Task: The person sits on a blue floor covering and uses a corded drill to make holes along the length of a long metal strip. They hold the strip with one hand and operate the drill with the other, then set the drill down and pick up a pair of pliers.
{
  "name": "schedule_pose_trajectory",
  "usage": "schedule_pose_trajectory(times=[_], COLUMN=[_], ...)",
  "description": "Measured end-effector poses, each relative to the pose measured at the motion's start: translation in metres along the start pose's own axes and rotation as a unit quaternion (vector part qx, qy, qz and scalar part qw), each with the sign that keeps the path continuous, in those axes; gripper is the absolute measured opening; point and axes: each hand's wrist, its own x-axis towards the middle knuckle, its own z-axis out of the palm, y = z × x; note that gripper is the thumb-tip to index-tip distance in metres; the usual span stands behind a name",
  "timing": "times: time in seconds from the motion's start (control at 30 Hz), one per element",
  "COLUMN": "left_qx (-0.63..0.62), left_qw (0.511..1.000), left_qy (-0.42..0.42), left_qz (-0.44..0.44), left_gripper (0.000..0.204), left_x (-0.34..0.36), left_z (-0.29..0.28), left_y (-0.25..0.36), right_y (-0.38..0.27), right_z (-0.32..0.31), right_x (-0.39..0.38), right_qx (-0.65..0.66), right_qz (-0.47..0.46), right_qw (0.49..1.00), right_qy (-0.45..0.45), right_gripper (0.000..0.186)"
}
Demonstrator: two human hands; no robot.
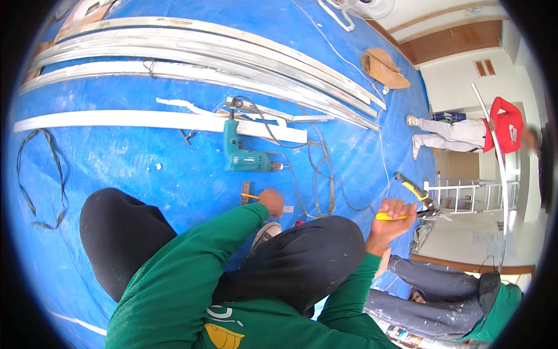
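My left hand (pixel 272 202) is down near the blue floor sheet, its fingers closed around a thin orange stick that looks like a pencil (pixel 250 196). The stick crosses a small brownish-grey block (pixel 246 189). Raised on the right, my right hand (pixel 394 222) grips one yellow handle of a pair of tin snips (pixel 429 205). Their other handle, yellow and black, stands spread away from my fingers, and the dark jaws point right. Beyond my left hand a teal power drill (pixel 247 160) lies on its side.
Long metal profiles (pixel 215 49) and a white strip (pixel 116 119) lie across the blue sheet (pixel 110 157). A dark cable (pixel 331 180) loops right of the drill. A person in red (pixel 505 131) holds a long pale profile; another person's legs (pixel 436 296) are close at right. A ladder (pixel 465 192) stands behind.
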Motion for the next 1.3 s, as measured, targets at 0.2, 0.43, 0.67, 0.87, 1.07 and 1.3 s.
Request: schedule_pose_trajectory(times=[0.2, 0.43, 0.67, 0.87, 1.07, 1.3], left_qx=[-0.022, -0.183, -0.495, -0.68, -0.704, -0.695], left_qw=[0.997, 0.966, 0.841, 0.675, 0.618, 0.617], left_qy=[-0.067, -0.065, 0.048, 0.188, 0.24, 0.264], left_qz=[0.004, 0.169, 0.214, 0.219, 0.253, 0.259], left_gripper=[0.048, 0.056, 0.054, 0.053, 0.051, 0.051], left_x=[0.012, 0.049, 0.028, -0.037, -0.055, -0.068], left_z=[-0.017, -0.07, -0.146, -0.198, -0.253, -0.3], left_y=[-0.003, 0.002, -0.009, -0.054, -0.073, -0.076], right_y=[-0.063, -0.033, 0.038, 0.035, 0.038, 0.047], right_z=[0.136, 0.235, 0.256, 0.268, 0.266, 0.266], right_x=[0.023, -0.02, -0.052, -0.048, -0.051, -0.061], right_qx=[-0.05, 0.079, 0.169, 0.168, 0.242, 0.26], right_qz=[-0.121, 0.168, 0.385, 0.311, 0.36, 0.445], right_qw=[0.982, 0.947, 0.849, 0.844, 0.818, 0.815], right_qy=[-0.137, -0.263, -0.319, -0.403, -0.376, -0.266], right_gripper=[0.025, 0.052, 0.083, 0.104, 0.078, 0.084])
